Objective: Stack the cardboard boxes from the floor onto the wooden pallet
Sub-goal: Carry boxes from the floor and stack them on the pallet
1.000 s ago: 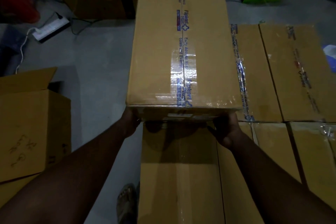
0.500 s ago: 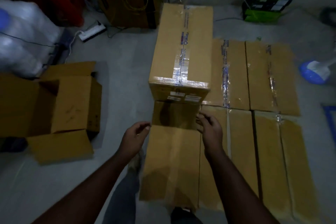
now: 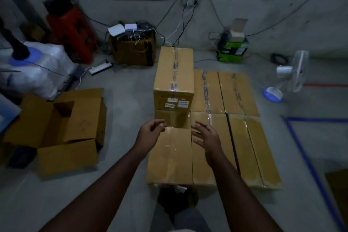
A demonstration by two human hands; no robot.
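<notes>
Hovering over the bottom layer, our left hand (image 3: 150, 133) has its fingers loosely curled round nothing, and our right hand (image 3: 206, 136) is spread wide, also without a hold. Neither touches a box. We judge the step to be between boxes: one set, the next not yet fetched.

The top box (image 3: 174, 79) sits on the far left of the layer (image 3: 239, 137), long axis away from us, tape seam up, white labels on the near end. The layer is six sealed brown boxes, packed flush in two rows. The pallet itself is hidden under them.

Next move, in our judgement: find another sealed box on the floor; none is plainly in view. The open box (image 3: 66, 130) at left stands flaps up.
</notes>
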